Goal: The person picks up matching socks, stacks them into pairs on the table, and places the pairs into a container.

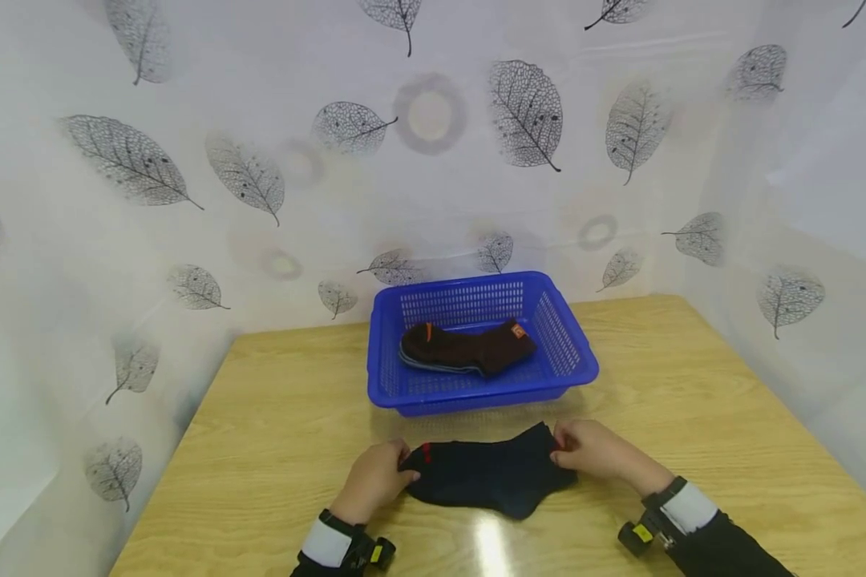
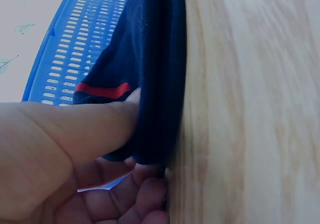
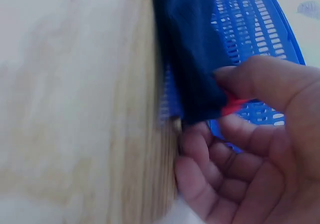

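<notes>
A dark navy sock point(image 1: 479, 473) with small red marks stretches between both hands in front of the basket; whether it is one sock or a stacked pair I cannot tell. My left hand point(image 1: 378, 481) pinches its toe end, thumb on top and fingers underneath, beside a red stripe point(image 2: 102, 90). At the opposite end, my right hand point(image 1: 597, 449) pinches the cuff at its red patch point(image 3: 232, 105), with the other fingers curled below. In both wrist views the sock point(image 2: 157, 73) hangs from the pinched end.
Behind the sock stands a blue plastic basket point(image 1: 487, 393) with slotted walls. Dark brown socks point(image 1: 469, 349) with orange marks lie inside it. The wood-grain table point(image 1: 281, 417) extends to either side, backed by a white leaf-patterned sheet point(image 1: 433, 208).
</notes>
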`<state>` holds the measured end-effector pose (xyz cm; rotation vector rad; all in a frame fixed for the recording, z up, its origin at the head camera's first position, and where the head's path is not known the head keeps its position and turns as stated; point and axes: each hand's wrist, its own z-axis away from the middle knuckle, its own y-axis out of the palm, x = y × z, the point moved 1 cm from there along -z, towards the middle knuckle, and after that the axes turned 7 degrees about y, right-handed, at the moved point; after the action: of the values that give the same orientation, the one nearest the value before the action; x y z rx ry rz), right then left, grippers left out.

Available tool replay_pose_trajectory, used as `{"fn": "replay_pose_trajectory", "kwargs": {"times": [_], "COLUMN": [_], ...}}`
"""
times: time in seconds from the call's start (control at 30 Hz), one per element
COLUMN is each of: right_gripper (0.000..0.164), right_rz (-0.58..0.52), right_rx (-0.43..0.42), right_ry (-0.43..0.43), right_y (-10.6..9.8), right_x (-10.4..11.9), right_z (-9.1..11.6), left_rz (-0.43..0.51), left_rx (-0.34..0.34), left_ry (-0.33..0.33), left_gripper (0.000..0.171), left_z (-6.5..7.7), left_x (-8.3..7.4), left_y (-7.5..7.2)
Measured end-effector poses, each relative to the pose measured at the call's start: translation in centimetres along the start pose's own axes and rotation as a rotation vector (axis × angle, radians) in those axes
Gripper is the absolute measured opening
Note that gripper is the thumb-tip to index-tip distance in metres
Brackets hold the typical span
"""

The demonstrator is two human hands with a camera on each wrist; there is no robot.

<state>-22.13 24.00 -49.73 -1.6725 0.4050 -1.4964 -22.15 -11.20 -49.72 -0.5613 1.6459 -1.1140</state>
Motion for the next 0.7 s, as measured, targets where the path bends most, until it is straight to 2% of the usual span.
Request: {"fn": "replay_pose_trajectory", "kwargs": {"times": [0.17, 0.3, 0.37, 0.53, 0.6, 0.7], "right_gripper": [0.025, 0.021, 0.019, 0.018, 0.019, 0.019], "right_rz": [-0.006, 0.037, 0.050, 0.019, -0.001, -0.031], "right_rx": [-0.063, -0.140, -0.187, -0.294, -0.335, -0.383], "right_ry": [-0.056, -0.129, -0.147, -0.158, -0.164, -0.144], "right_y": [-0.8, -2.1, -2.9, -4.9, -5.7, -7.1], "right_x": [0.9, 2.1, 2.8, 4.5, 5.1, 6.0], "right_z": [0.6, 0.9, 0.9, 0.3, -0.3, -1.5], "left_rz": [0.055, 0.127, 0.200, 0.448, 0.504, 0.537], "left_rx": [-0.033, -0.081, -0.111, -0.212, -0.271, -0.359], "left_ry": [0.081, 0.118, 0.122, 0.101, 0.090, 0.076], "left_gripper": [0.016, 0.016, 0.015, 0.009, 0.009, 0.009], "left_z": [0.2, 0.2, 0.2, -0.4, -1.0, -2.6], "left_x": [0.4, 0.6, 0.5, 0.0, -0.2, -0.6], "left_y": [-0.4, -1.2, -1.9, -4.1, -5.2, -6.7]}}
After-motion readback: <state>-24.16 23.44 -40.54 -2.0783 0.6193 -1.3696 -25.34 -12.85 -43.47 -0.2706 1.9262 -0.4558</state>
